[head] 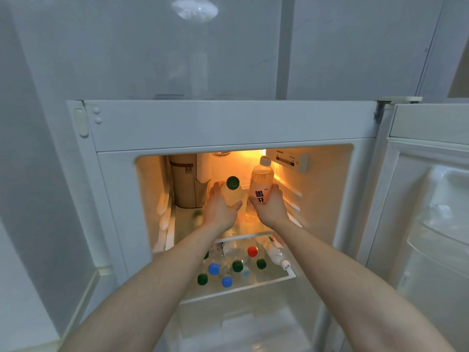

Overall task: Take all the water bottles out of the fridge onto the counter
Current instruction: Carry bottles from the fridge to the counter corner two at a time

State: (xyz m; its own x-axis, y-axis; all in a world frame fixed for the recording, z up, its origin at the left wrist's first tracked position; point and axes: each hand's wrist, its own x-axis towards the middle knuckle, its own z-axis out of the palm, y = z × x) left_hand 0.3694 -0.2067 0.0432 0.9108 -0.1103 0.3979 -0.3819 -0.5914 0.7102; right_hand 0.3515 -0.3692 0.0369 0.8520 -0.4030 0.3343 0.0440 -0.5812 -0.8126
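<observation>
Pale cabinet fronts surround the open fridge; its door swings out at right, and a warm lamp lights the interior. On the upper shelf we grip two bottles. Our left hand has fingers curled round the green-capped bottle. Our right hand wraps the white-capped bottle, which carries a printed label and stands upright. A brown zippered bag stands at the shelf's left rear, just beside the left hand. The lower shelf holds many more bottles, caps green, blue and red, crowded together; one white-capped bottle lies on its side at the right.
</observation>
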